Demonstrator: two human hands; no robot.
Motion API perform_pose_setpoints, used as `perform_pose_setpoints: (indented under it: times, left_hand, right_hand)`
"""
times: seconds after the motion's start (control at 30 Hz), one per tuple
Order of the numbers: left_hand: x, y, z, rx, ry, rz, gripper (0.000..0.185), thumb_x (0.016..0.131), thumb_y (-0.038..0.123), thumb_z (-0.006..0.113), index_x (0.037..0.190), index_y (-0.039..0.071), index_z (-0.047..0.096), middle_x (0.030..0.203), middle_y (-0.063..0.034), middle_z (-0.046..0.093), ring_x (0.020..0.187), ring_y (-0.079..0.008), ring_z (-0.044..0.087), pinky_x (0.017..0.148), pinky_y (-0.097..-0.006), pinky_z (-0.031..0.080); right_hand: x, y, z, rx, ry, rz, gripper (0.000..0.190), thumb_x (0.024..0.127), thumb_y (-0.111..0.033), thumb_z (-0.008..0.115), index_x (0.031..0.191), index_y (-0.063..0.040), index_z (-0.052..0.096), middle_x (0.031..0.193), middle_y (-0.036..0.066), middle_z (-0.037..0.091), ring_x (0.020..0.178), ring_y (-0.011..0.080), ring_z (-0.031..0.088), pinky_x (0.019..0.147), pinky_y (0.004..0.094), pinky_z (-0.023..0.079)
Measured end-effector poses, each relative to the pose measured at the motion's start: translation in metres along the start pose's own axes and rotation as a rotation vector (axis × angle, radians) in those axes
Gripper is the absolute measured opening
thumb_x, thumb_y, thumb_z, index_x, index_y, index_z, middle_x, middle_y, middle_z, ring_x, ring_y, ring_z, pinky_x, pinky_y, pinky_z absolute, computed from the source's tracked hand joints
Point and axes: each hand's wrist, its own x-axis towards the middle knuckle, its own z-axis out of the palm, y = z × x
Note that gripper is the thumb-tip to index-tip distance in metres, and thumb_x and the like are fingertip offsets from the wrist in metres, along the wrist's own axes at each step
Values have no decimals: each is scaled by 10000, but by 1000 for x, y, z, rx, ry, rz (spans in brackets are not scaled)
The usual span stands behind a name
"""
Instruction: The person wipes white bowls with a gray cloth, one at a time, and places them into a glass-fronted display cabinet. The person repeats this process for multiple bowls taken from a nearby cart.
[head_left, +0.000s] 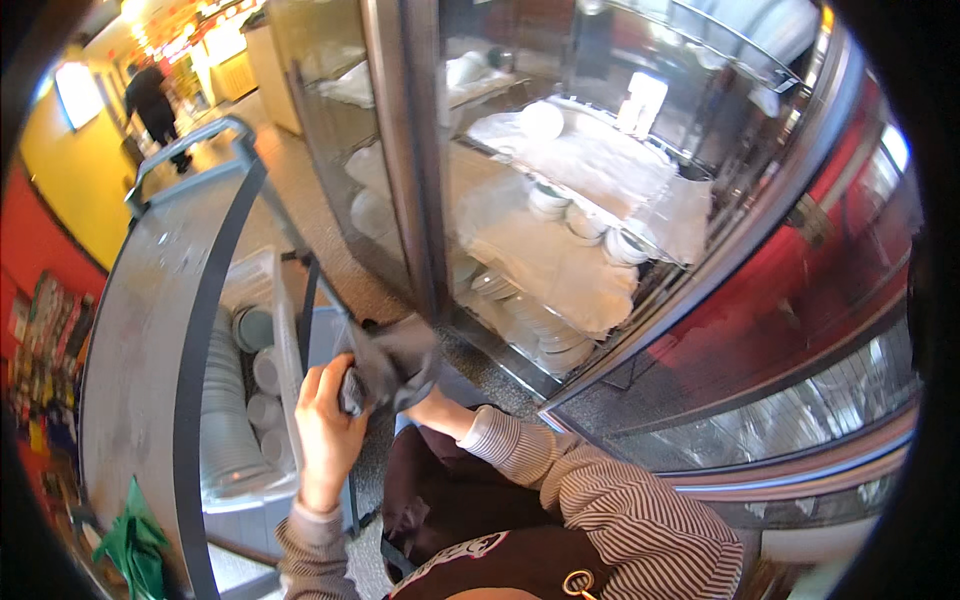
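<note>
A grey cloth (401, 360) is bunched between my hands in front of my dark apron. My left hand (330, 427) is closed on its near end, fingers curled over a dark bundled part. Behind the cloth, my right hand (424, 409) is mostly hidden; only the wrist and part of the hand show, so its grip cannot be made out. Just left of the hands, a clear plastic crate (289, 375) on the cart's lower level holds a long row of stacked plates (229, 405) and several white bowls or cups (266, 411).
A grey utility cart (142, 300) stands at left, with a green cloth (135, 540) at its near end. Ahead, a glass-fronted cabinet (562, 157) has cloth-lined shelves with stacked dishes; its red-reflecting door (750, 322) spans the right. A person (150, 101) is farther down the passage.
</note>
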Motion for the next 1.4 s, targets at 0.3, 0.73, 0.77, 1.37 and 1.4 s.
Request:
perform_pose_setpoints:
  times: [0.3,0.73,0.77,1.37,1.4]
  left_hand:
    - [-43,-53,53,-451,350,-124,483,638,-95,477,1115,-49,533,1004,-187,572,951,-305,574,868,-348,440]
    - [-65,-49,113,-238,801,146,561,872,150,577,1339,-7,308,1295,-245,442,1176,-368,463,1006,-449,350]
    - [-77,-48,122,-202,772,92,626,857,123,584,1372,-5,253,1313,-240,425,1202,-360,439,1027,-446,325]
    - [-48,-21,50,-1042,101,-310,865,732,521,727,1305,-35,391,1223,-104,515,1170,-184,468,998,-337,360]
    - [-47,-19,52,-1019,150,-315,970,696,542,749,1336,-63,342,1259,-124,480,1182,-199,456,1017,-333,337]
  right_hand:
    - [-34,20,5,328,-102,474,431,856,-205,631,1243,-74,492,1209,77,542,1118,197,517,978,341,400]
    - [-34,37,34,944,342,624,290,926,-254,504,1077,-26,603,1051,94,633,916,183,621,819,328,512]
    - [-44,65,35,985,389,655,296,932,-264,486,1072,-35,610,1045,90,637,909,176,625,816,327,513]
    - [3,25,-1,309,-272,194,360,744,-208,662,1058,-50,581,1035,110,602,948,267,581,841,362,456]
    - [-1,24,7,447,-199,316,360,749,-204,657,1064,-48,578,1042,112,599,955,267,578,848,362,452]
